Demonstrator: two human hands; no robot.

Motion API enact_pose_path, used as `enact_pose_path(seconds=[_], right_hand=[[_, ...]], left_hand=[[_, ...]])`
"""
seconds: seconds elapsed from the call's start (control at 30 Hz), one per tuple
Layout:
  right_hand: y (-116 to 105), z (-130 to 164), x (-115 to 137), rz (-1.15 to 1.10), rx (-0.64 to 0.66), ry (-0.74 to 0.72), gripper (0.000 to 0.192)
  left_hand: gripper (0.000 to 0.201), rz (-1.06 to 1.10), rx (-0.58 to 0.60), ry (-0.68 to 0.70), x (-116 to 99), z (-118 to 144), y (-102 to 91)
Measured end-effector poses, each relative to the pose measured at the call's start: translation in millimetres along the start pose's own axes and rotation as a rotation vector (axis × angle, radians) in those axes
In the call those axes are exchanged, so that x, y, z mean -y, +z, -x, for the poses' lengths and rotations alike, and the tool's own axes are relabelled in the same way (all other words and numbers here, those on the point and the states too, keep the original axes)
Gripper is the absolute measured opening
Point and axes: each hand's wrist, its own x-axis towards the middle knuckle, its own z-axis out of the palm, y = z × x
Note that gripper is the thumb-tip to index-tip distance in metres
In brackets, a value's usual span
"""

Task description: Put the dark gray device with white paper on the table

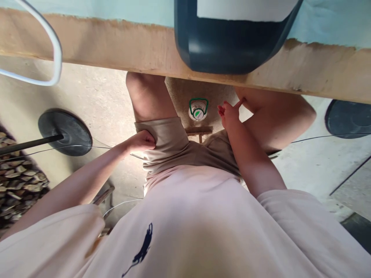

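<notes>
Loosely, left hand (pixel 142 140) touches shorts (pixel 166 135); right hand (pixel 231 113) points.

Left hand (pixel 142 141) on shorts (pixel 166 135); right hand (pixel 230 114) by right thigh (pixel 272 123); bottle (pixel 198 111) on floor (pixel 95 90).

The shorts (pixel 165 135) look like matt cloth, the dark-blue object (pixel 220 50) like smooth, glossy plastic.

Dark container (pixel 236 48) (top out of frame)
</notes>
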Motion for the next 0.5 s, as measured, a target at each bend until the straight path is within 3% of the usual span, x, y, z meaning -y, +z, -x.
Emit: enact_pose_path(seconds=[0.2, 0.4, 0.5], right_hand=[[7, -3, 5, 0.240, 0.096, 0.010, 0.057], [-13, 1, 25, 0.530, -0.077, -0.188, 0.058], [-33, 16, 40, 0.677, -0.082, -0.259, 0.057]], left_hand=[[0.054, 0.017, -0.020, -0.004, -2, 1, 3.3], [0.055, 0.029, -0.026, -0.004, -6, 4, 3.2], [0.055, 0.029, -0.025, -0.005, -7, 4, 3.1]])
